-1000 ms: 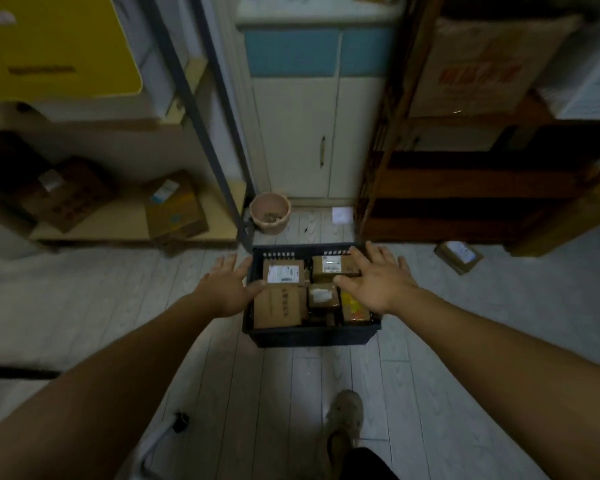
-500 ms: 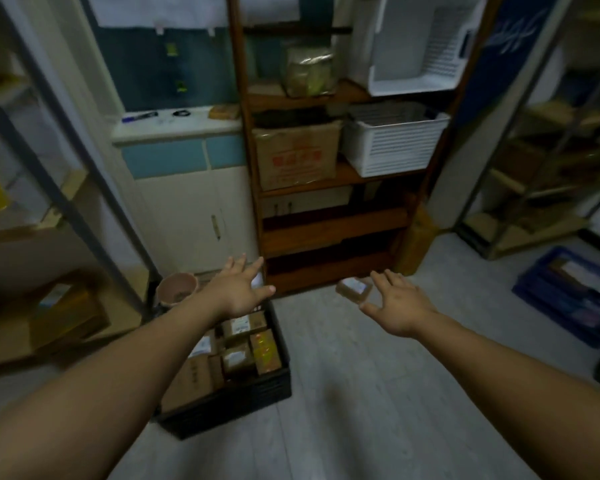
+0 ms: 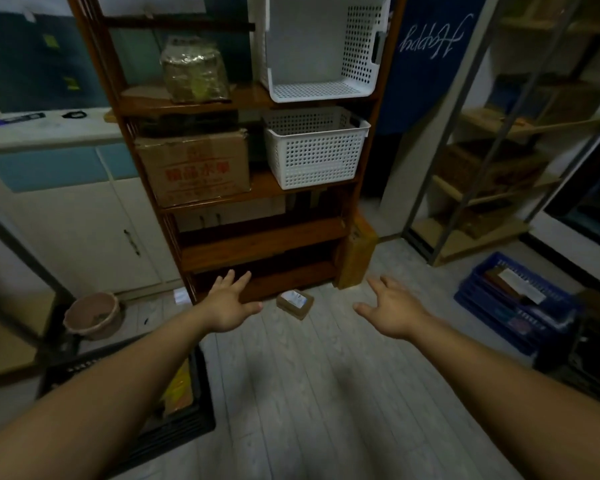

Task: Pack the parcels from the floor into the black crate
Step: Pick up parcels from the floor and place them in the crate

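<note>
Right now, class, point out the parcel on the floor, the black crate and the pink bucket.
parcel (image 3: 295, 302): head view, on its labelled top face.
black crate (image 3: 201, 415): head view, on its right wall.
pink bucket (image 3: 84, 323): head view, on its outer wall.

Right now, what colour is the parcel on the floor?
Brown parcel, white label; head view.

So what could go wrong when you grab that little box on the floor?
The parcel lies against the foot of the wooden shelf, so reaching fingers might bump the wood. Both the left hand and right hand are open and empty, and the black crate sits low behind the left arm, so stepping back might hit it.
</note>
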{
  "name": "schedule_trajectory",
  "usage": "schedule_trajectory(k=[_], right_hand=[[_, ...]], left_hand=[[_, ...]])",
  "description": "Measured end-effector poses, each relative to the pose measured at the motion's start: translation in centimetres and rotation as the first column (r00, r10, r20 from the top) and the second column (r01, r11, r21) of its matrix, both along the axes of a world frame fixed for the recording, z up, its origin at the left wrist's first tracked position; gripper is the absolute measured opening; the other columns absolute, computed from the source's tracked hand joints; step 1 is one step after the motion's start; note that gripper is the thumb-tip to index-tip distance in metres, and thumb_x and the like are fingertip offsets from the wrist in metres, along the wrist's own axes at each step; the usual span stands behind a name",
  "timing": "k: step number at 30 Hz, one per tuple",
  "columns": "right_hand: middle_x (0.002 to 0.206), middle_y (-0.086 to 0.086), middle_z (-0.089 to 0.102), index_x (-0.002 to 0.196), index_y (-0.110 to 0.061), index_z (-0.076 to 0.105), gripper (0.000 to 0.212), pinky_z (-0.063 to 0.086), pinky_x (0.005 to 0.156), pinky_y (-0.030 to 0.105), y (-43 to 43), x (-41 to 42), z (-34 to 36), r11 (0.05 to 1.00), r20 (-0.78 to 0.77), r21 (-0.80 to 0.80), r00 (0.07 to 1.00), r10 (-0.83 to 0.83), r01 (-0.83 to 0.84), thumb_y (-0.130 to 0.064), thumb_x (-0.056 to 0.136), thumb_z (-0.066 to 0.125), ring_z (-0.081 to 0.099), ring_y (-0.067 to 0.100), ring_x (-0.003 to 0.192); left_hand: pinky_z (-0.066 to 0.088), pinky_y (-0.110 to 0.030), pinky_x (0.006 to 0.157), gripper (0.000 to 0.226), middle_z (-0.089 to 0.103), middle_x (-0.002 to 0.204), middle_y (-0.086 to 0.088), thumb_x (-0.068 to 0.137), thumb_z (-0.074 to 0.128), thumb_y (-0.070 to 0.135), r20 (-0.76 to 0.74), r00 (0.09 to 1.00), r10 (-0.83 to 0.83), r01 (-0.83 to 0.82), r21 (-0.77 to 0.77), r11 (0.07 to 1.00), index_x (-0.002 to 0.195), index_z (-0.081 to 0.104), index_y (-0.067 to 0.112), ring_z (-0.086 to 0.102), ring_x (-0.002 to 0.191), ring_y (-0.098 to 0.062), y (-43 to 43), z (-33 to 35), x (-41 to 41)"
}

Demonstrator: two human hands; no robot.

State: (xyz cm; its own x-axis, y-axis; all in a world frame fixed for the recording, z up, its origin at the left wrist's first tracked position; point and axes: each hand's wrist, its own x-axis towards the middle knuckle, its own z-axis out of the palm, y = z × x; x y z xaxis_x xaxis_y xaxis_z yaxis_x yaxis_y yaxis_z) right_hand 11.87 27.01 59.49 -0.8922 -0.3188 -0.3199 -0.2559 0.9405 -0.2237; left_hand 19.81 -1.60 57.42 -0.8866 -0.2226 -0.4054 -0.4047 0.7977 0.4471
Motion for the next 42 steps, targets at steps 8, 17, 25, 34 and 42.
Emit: schedule_trajectory(k=[8, 17, 25, 34, 42], right_hand=[[0.161, 0.008, 0.009, 0.153, -0.020, 0.016, 0.076, 0.019, 0.117, 0.037, -2.6, -13.4, -6.0, 1.000, 0.118, -0.007, 0.993, -0.003, 0.004, -0.058, 0.093, 0.043, 0.013, 0.027, 0.147], [0.158, 0.010, 0.018, 0.152, -0.018, 0.021, 0.075, 0.023, 0.117, 0.036, -7.3, -28.8, -14.9, 1.000, 0.281, -0.009, 0.960, 0.000, 0.003, -0.054, 0.092, 0.049, 0.021, 0.027, 0.144], [0.155, 0.011, 0.027, 0.150, -0.012, 0.023, 0.069, 0.031, 0.109, 0.034, -12.3, -40.5, -30.8, 0.986, 0.389, -0.032, 0.907, 0.163, -0.164, -0.045, 0.095, 0.049, 0.031, 0.027, 0.140], [0.123, 0.012, 0.054, 0.139, -0.010, 0.043, 0.055, 0.048, 0.088, 0.036, -16.1, -50.4, -60.5, 0.995, 0.463, -0.092, 0.883, 0.073, -0.034, -0.042, 0.094, 0.052, 0.055, 0.027, 0.111], [0.160, 0.012, 0.011, 0.153, -0.023, 0.014, 0.071, 0.033, 0.112, 0.050, -20.7, -54.0, -78.3, 0.976, 0.511, -0.161, 0.858, -0.047, 0.149, -0.032, 0.095, 0.053, 0.025, 0.036, 0.142]], left_hand=[[0.007, -0.045, 0.119, 0.080, -0.008, 0.160, -0.005, 0.091, 0.051, 0.049, 0.077, 0.993, 0.090, -0.099, 0.116, 0.988, 0.151, 0.002, 0.028, -0.008, 0.147, -0.029, -2.5, -6.6, -12.4], [0.017, -0.047, 0.118, 0.073, 0.015, 0.158, -0.009, 0.092, 0.053, 0.039, 0.087, 0.994, 0.067, -0.079, 0.137, 0.987, 0.150, 0.015, 0.020, 0.012, 0.145, -0.030, -4.9, -15.0, -26.5], [0.007, -0.042, 0.119, 0.081, -0.001, 0.160, -0.011, 0.091, 0.053, 0.043, 0.264, 0.914, 0.308, -0.370, 0.229, 0.900, 0.152, 0.006, 0.018, -0.003, 0.147, -0.029, -5.3, -29.7, -34.6], [0.032, -0.033, 0.106, 0.060, 0.031, 0.152, -0.013, 0.095, 0.052, 0.018, 0.289, 0.768, 0.572, -0.637, 0.437, 0.635, 0.147, 0.024, 0.010, 0.033, 0.138, -0.030, -4.6, -55.7, -44.4], [0.045, -0.032, 0.059, 0.060, 0.060, 0.103, -0.006, 0.095, 0.052, 0.022, 0.378, 0.648, 0.661, -0.739, 0.522, 0.426, 0.146, 0.022, 0.016, 0.053, 0.069, -0.019, -4.0, -72.2, -49.5]])
